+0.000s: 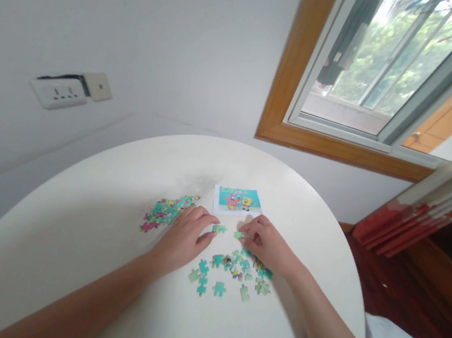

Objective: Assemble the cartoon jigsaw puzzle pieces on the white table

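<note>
Puzzle sorting, mid-step: left hand point(185, 237) flat on counter point(66, 234), fingers spread beside one piece point(219, 229); right hand point(267, 245) pinching another point(238, 235) above loose pieces point(234, 272); next likely mating both, checking picture point(238, 200).

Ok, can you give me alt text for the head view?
Two bare hands rest on a round white table, the left hand and right hand each touching a loose puzzle piece, with scattered pieces, a pile and a picture card nearby.
</note>
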Tool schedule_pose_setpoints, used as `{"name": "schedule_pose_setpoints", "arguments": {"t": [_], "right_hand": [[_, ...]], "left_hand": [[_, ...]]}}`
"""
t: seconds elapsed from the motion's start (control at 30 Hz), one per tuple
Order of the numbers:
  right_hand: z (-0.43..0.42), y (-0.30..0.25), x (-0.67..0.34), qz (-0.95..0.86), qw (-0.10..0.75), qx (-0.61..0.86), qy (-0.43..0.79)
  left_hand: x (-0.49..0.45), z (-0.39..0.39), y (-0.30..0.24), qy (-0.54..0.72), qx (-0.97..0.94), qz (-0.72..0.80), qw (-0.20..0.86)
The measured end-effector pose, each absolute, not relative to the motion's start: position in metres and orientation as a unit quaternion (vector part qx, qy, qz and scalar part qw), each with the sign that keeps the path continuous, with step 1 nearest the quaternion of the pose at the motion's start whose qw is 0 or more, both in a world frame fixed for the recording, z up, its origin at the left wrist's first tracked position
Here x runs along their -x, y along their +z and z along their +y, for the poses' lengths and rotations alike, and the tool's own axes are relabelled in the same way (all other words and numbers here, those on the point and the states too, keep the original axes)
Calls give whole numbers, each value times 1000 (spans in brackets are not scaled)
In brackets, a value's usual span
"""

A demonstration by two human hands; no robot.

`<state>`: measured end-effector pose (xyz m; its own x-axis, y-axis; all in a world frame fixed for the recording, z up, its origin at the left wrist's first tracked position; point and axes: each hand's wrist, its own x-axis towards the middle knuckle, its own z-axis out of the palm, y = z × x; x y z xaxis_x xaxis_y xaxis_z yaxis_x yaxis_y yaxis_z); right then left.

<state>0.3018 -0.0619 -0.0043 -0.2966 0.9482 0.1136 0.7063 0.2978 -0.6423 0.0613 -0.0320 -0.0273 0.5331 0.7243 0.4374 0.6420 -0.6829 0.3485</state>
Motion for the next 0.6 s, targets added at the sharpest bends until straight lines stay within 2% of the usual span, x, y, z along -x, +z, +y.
{"name": "schedule_pose_setpoints", "arguments": {"t": [0.37,0.6], "right_hand": [[-58,0,-308,-732,232,592,246],[-56,-2,-309,-711,258,602,256]], "left_hand": [[-61,-32,-25,278,-875,390,70],[-60,-30,-28,283,-876,384,67]]}}
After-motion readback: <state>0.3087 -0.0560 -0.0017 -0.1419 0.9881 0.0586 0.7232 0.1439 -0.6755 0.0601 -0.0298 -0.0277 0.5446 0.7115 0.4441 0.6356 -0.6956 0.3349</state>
